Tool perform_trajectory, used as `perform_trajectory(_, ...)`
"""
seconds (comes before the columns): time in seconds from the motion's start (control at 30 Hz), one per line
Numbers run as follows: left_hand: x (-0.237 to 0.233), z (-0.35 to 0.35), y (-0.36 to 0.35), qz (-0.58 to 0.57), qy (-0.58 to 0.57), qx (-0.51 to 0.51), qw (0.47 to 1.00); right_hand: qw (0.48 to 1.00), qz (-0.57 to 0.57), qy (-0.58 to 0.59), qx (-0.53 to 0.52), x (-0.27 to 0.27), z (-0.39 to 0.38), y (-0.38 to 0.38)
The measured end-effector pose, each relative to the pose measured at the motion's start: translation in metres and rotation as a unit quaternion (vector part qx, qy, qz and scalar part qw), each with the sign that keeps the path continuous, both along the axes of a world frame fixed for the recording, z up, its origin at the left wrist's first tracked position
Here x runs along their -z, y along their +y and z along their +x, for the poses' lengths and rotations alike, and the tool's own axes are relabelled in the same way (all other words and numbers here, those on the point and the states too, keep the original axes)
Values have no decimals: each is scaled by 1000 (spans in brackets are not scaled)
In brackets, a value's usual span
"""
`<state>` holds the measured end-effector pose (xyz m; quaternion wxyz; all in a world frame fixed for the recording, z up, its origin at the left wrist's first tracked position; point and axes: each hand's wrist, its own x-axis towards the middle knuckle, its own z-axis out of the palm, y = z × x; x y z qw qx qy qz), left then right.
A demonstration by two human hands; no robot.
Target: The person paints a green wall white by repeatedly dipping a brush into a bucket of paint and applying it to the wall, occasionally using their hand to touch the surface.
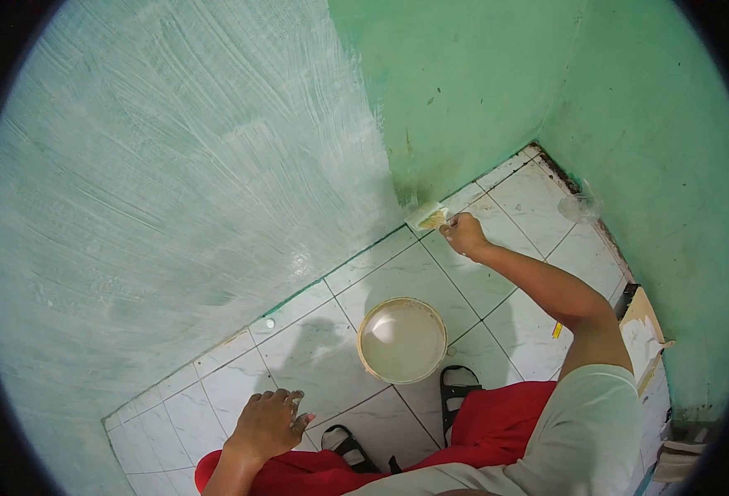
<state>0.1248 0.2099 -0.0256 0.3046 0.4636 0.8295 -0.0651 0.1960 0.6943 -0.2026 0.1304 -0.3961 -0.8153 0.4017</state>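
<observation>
My right hand [466, 237] grips a wide paintbrush [428, 217] by its handle. The bristles are at the foot of the wall, close to the floor line, where the white coat [191, 140] meets bare green paint [463, 74]. Streaky brush marks run across the white part. Below the brush, a round bucket [360, 351] of whitish liquid stands on the tiles, touched by neither hand. My left hand [272, 423] hovers over or rests near my left knee, fingers loosely bent and apart, with white smears on them and nothing held.
White floor tiles [397, 264] run up to the walls. My sandalled feet stand just behind the bucket. In the far corner lies a crumpled clear plastic bag [578, 207]. At the right are a pale, worn board [641, 335] and a small yellow object [557, 330].
</observation>
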Motion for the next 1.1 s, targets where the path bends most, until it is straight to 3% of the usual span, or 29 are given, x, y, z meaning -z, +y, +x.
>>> perform_trajectory(0.1,5,1,-4,-14,0,-3,1000,995,-94,-21,20,49,-18,17)
perform_trajectory(0.17,6,2,-1,-20,3,-3,1000,969,-243,32,40,60,-32,22)
perform_trajectory(0.3,9,1,6,-35,-3,-11,999,978,-204,53,10,62,-58,29)
perform_trajectory(0.4,2,1,15,-44,-8,-11,999,983,-163,83,11,39,-62,29)
perform_trajectory(0.47,2,0,18,-49,-12,-17,999,965,-246,88,-1,-5,-51,25)
perform_trajectory(0.67,9,-6,17,-57,-8,13,998,947,-256,190,-33,-76,-9,12)
perform_trajectory(0.73,7,-6,18,-59,-14,15,998,939,-277,201,-33,-78,2,8)
perform_trajectory(0.83,5,-2,15,-35,-6,17,999,955,-249,136,-90,-60,10,13)
perform_trajectory(0.9,3,2,14,-39,-5,13,999,986,37,8,-164,-36,7,15)
perform_trajectory(1.1,-8,11,15,-38,5,-2,999,967,144,-98,-188,8,-30,9)
